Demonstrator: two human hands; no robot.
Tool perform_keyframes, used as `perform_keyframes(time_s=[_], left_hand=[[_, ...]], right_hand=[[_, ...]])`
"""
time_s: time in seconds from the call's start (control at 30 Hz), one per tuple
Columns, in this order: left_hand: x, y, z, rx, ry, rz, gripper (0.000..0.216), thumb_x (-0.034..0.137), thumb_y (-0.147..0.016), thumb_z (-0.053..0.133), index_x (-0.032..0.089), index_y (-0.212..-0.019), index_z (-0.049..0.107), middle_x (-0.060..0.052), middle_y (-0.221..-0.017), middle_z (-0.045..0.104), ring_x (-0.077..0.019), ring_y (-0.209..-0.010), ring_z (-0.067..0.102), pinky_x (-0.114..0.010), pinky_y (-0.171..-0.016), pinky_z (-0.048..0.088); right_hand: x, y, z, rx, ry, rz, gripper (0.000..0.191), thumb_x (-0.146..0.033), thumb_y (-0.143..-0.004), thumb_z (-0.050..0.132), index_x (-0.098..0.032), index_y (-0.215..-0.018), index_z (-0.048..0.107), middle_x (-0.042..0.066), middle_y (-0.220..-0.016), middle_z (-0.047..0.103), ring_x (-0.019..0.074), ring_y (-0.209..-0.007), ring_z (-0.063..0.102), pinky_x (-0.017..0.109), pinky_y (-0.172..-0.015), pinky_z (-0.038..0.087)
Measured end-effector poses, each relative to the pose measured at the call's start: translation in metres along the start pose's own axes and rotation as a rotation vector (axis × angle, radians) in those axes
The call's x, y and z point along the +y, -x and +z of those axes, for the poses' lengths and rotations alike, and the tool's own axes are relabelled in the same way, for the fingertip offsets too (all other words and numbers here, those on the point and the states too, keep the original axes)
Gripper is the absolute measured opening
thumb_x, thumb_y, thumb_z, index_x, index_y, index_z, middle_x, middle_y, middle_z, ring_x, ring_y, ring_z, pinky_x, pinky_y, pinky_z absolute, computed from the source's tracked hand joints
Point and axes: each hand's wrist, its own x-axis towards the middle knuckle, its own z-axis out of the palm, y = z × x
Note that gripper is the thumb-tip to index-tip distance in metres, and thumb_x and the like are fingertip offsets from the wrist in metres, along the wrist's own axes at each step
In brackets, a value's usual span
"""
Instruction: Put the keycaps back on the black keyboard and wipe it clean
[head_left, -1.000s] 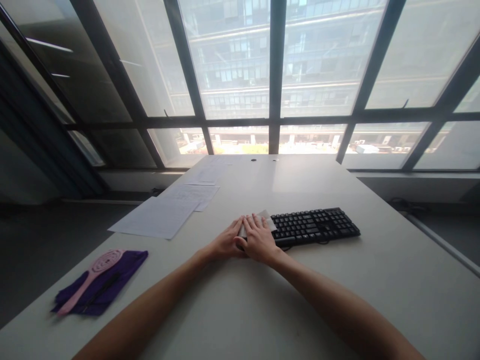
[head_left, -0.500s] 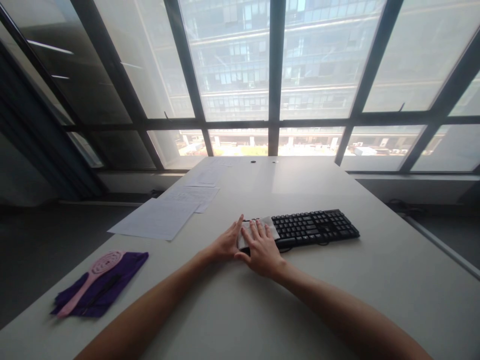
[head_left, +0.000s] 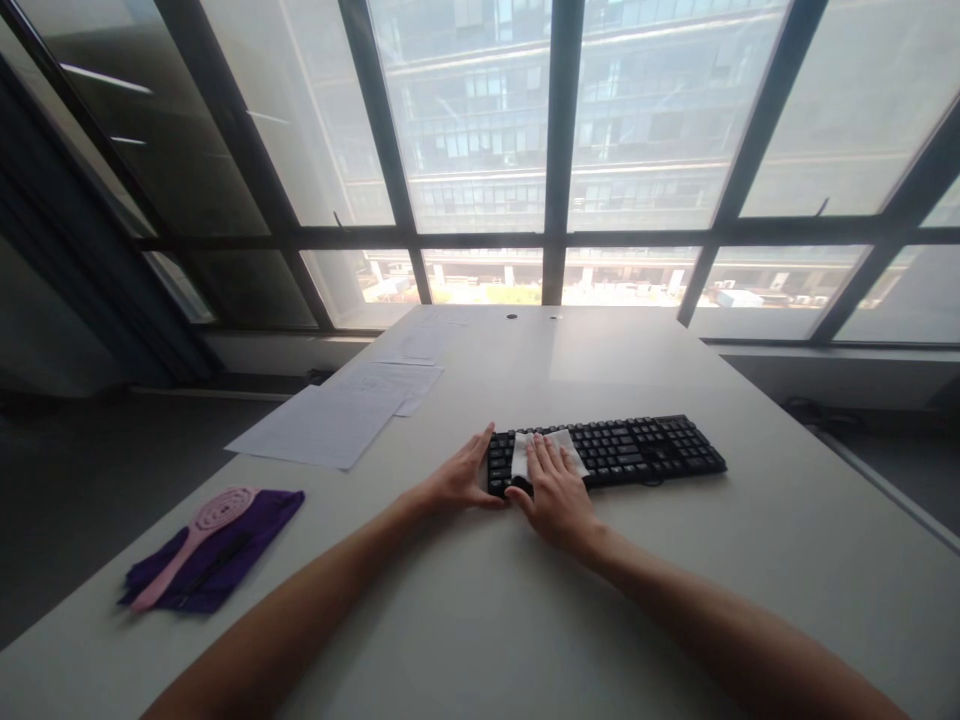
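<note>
A black keyboard (head_left: 637,450) lies across the middle of the white table (head_left: 675,600). My right hand (head_left: 551,490) lies flat, fingers stretched out, pressing a white wipe (head_left: 551,443) onto the keys near the keyboard's left end. My left hand (head_left: 461,478) rests open against the keyboard's left edge, fingers pointing away from me and touching that end.
Several sheets of paper (head_left: 330,425) lie on the table to the far left. A pink hairbrush (head_left: 191,545) rests on a purple cloth (head_left: 225,565) near the left front edge. Large windows (head_left: 480,150) stand behind the table.
My right hand has slid the white wipe rightward along the keys, uncovering the keyboard's left end. My left hand stays at that end.
</note>
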Motion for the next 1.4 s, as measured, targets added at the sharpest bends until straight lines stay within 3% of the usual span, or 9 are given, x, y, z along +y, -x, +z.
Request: perform_keyframes(time_s=[0.27, 0.47, 0.63, 0.73, 0.87, 1.0, 1.1, 1.27, 1.4], left_hand=[[-0.002, 0.001, 0.001, -0.022, -0.037, 0.05, 0.132, 0.055, -0.069, 0.082, 0.011, -0.162, 0.0, -0.026, -0.161, 0.024, -0.0418, -0.149, 0.027, -0.056, -0.122, 0.026], [0.018, 0.002, -0.014, -0.047, -0.175, 0.133, 0.124, 0.072, -0.067, 0.077, 0.021, -0.162, 0.015, -0.018, -0.168, 0.008, -0.0431, -0.154, 0.004, -0.06, -0.124, 0.012], [0.038, -0.004, -0.018, -0.105, -0.134, 0.331, 0.072, 0.065, -0.098, 0.038, 0.028, -0.159, 0.03, -0.009, -0.161, 0.036, -0.0309, -0.152, 0.026, -0.052, -0.127, 0.013], [0.037, -0.007, -0.015, -0.053, -0.15, 0.355, 0.064, 0.057, -0.104, 0.026, 0.023, -0.156, 0.037, -0.01, -0.158, 0.041, -0.0279, -0.15, 0.032, -0.05, -0.126, 0.018], [0.031, -0.008, -0.014, 0.019, -0.183, 0.395, 0.05, 0.046, -0.106, 0.034, 0.021, -0.146, 0.051, -0.01, -0.148, 0.055, -0.0244, -0.143, 0.044, -0.046, -0.124, 0.025], [0.034, -0.006, -0.017, 0.142, -0.143, 0.432, 0.04, 0.038, -0.106, 0.036, 0.021, -0.112, 0.072, -0.008, -0.115, 0.074, -0.0209, -0.119, 0.064, -0.043, -0.116, 0.038], [0.036, -0.005, -0.02, 0.207, -0.156, 0.429, 0.035, 0.034, -0.104, 0.043, 0.02, -0.092, 0.072, -0.007, -0.095, 0.076, -0.0197, -0.101, 0.068, -0.04, -0.102, 0.046], [0.035, -0.003, -0.023, 0.235, -0.231, 0.413, 0.023, 0.03, -0.1, 0.05, 0.022, -0.1, 0.072, -0.007, -0.102, 0.074, -0.0208, -0.104, 0.064, -0.039, -0.095, 0.046], [0.035, -0.004, -0.021, 0.246, -0.228, 0.413, 0.025, 0.03, -0.101, 0.049, 0.022, -0.105, 0.073, -0.008, -0.106, 0.074, -0.0208, -0.105, 0.063, -0.04, -0.096, 0.047]], right_hand=[[-0.029, -0.003, 0.001, -0.036, -0.063, -0.294, 0.086, -0.066, -0.096, 0.042, -0.006, -0.157, 0.031, 0.019, -0.164, 0.022, 0.0329, -0.154, 0.017, 0.048, -0.125, 0.015], [-0.008, -0.002, -0.003, -0.027, -0.038, -0.142, 0.087, -0.065, -0.098, 0.038, -0.002, -0.157, 0.029, 0.02, -0.163, 0.023, 0.0326, -0.154, 0.017, 0.049, -0.125, 0.014], [-0.003, -0.003, -0.001, -0.01, -0.029, -0.153, 0.084, -0.063, -0.099, 0.038, -0.002, -0.155, 0.033, 0.022, -0.162, 0.026, 0.0322, -0.154, 0.018, 0.048, -0.125, 0.016], [-0.002, -0.005, 0.001, -0.002, -0.024, -0.142, 0.079, -0.06, -0.101, 0.035, -0.002, -0.155, 0.034, 0.021, -0.162, 0.028, 0.0312, -0.153, 0.019, 0.047, -0.125, 0.016], [0.001, -0.006, 0.0, 0.031, -0.003, 0.014, 0.08, -0.06, -0.101, 0.037, 0.0, -0.154, 0.035, 0.023, -0.162, 0.026, 0.0348, -0.153, 0.02, 0.051, -0.124, 0.017], [-0.006, -0.001, -0.002, 0.002, -0.044, -0.183, 0.08, -0.059, -0.1, 0.041, -0.002, -0.155, 0.033, 0.021, -0.162, 0.027, 0.0326, -0.153, 0.02, 0.048, -0.125, 0.019], [-0.012, 0.001, -0.003, -0.013, -0.062, -0.259, 0.078, -0.057, -0.1, 0.043, -0.004, -0.156, 0.033, 0.019, -0.163, 0.027, 0.0317, -0.153, 0.022, 0.046, -0.125, 0.02], [-0.006, -0.003, -0.002, 0.006, -0.027, -0.086, 0.076, -0.056, -0.1, 0.042, -0.001, -0.153, 0.037, 0.023, -0.161, 0.027, 0.0341, -0.152, 0.021, 0.049, -0.124, 0.02], [-0.008, 0.0, -0.004, -0.042, -0.076, -0.32, 0.079, -0.057, -0.098, 0.048, -0.007, -0.157, 0.031, 0.018, -0.163, 0.028, 0.0309, -0.153, 0.019, 0.048, -0.125, 0.02]])
